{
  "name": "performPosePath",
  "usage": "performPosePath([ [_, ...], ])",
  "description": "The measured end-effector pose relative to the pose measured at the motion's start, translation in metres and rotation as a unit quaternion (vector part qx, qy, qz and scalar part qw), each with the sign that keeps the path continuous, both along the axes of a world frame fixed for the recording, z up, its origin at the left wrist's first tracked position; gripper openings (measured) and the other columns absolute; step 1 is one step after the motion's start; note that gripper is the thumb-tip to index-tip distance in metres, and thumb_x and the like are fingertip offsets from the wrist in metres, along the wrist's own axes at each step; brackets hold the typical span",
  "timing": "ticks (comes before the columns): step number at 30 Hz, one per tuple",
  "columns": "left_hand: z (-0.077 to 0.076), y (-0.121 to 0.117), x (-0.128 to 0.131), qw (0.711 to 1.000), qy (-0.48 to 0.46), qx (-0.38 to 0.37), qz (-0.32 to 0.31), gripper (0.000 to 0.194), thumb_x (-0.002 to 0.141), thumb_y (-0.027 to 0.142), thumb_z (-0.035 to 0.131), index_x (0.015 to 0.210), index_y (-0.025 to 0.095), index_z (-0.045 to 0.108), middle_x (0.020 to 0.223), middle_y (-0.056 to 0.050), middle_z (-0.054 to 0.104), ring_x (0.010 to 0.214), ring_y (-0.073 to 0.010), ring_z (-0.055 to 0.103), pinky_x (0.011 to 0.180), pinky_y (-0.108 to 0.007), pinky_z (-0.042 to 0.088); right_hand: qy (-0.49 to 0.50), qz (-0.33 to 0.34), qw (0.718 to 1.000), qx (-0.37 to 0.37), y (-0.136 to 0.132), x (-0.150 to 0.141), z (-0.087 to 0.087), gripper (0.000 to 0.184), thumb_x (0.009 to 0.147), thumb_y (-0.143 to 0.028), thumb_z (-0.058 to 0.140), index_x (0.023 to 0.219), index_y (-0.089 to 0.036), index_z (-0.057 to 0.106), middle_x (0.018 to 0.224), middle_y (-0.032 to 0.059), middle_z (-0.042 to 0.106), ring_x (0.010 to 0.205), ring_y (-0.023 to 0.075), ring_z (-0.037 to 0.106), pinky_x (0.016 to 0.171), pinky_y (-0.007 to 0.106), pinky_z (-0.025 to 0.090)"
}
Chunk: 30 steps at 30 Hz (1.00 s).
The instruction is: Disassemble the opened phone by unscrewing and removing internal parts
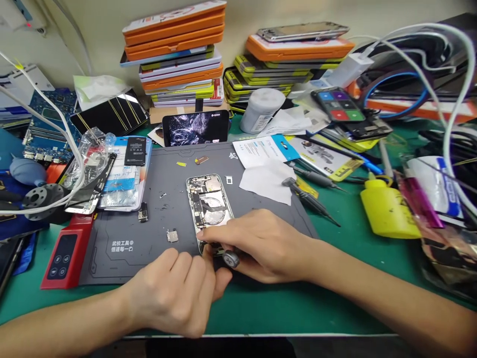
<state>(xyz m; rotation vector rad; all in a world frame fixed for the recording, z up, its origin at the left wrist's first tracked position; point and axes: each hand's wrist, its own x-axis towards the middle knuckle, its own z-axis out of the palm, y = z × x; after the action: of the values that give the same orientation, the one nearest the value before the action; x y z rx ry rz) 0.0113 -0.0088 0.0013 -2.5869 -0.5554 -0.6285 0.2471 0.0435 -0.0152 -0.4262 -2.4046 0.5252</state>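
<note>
An opened phone [220, 199] lies on the dark work mat, its inner boards, screws and round coil exposed. My right hand [266, 243] is closed around a screwdriver [231, 259], whose grey end with a cross mark faces me; its tip is hidden. The right index finger reaches across the lower part of the phone. My left hand [173, 288] is curled, its index finger touching the phone's bottom end and its thumb close by. Whatever lies between those fingers is hidden. Left of the phone sit a small metal part [172, 236] and a small dark module [143, 212].
A lit phone [196, 128] stands behind the mat [164, 171]. A SIM tray [229, 180] lies beside the opened phone. To the right are more screwdrivers [315, 201] and a yellow bottle [387, 209]; to the left, a red device [67, 253] and a battery [134, 151].
</note>
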Motion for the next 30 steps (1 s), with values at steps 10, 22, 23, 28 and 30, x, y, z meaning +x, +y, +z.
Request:
performPosePath([
  [10, -0.003, 0.000, 0.002, 1.000, -0.010, 0.003, -0.005, 0.039, 0.097, 0.030, 0.077, 0.062, 0.019, 0.063, 0.054, 0.004, 0.046, 0.044, -0.0127, 0.036, 0.043, -0.038, 0.018, -0.027, -0.010, 1.000, -0.001, -0.004, -0.006, 0.004, 0.030, 0.098, -0.005, 0.049, 0.121, -0.023, 0.054, 0.090, -0.0020, 0.083, 0.068, 0.0129, 0.077, 0.061, 0.025, 0.054],
  [22, -0.001, -0.001, 0.002, 1.000, -0.022, -0.007, 0.011, 0.041, 0.096, 0.034, 0.074, 0.061, 0.022, 0.056, 0.055, 0.004, 0.043, 0.046, -0.0143, 0.035, 0.046, -0.039, 0.019, -0.050, -0.032, 0.997, 0.044, -0.007, -0.010, 0.005, 0.021, 0.102, -0.010, 0.045, 0.116, -0.023, 0.054, 0.079, -0.0019, 0.077, 0.057, 0.0142, 0.068, 0.052, 0.028, 0.044],
  [23, -0.001, -0.001, 0.002, 1.000, -0.023, -0.010, 0.015, 0.041, 0.096, 0.034, 0.073, 0.062, 0.022, 0.056, 0.056, 0.004, 0.044, 0.047, -0.0146, 0.036, 0.047, -0.039, 0.019, -0.043, -0.036, 0.997, 0.048, -0.008, -0.011, 0.004, 0.022, 0.101, -0.010, 0.045, 0.116, -0.023, 0.054, 0.077, -0.0024, 0.077, 0.056, 0.0140, 0.067, 0.051, 0.027, 0.043],
  [28, -0.001, 0.000, 0.002, 1.000, -0.017, -0.014, 0.022, 0.037, 0.097, 0.033, 0.072, 0.065, 0.021, 0.058, 0.058, 0.003, 0.047, 0.049, -0.0154, 0.039, 0.050, -0.039, 0.021, -0.019, -0.039, 0.998, 0.053, -0.007, -0.009, -0.001, 0.024, 0.099, -0.011, 0.048, 0.118, -0.023, 0.054, 0.080, -0.0023, 0.077, 0.059, 0.0142, 0.069, 0.053, 0.026, 0.046],
  [30, -0.001, -0.001, 0.001, 1.000, -0.016, -0.012, 0.022, 0.037, 0.097, 0.031, 0.073, 0.065, 0.021, 0.059, 0.058, 0.003, 0.047, 0.050, -0.0154, 0.039, 0.050, -0.040, 0.022, -0.022, -0.038, 0.998, 0.034, -0.007, -0.008, -0.002, 0.026, 0.099, -0.011, 0.049, 0.123, -0.023, 0.053, 0.087, -0.0006, 0.080, 0.066, 0.0145, 0.073, 0.058, 0.026, 0.051],
])
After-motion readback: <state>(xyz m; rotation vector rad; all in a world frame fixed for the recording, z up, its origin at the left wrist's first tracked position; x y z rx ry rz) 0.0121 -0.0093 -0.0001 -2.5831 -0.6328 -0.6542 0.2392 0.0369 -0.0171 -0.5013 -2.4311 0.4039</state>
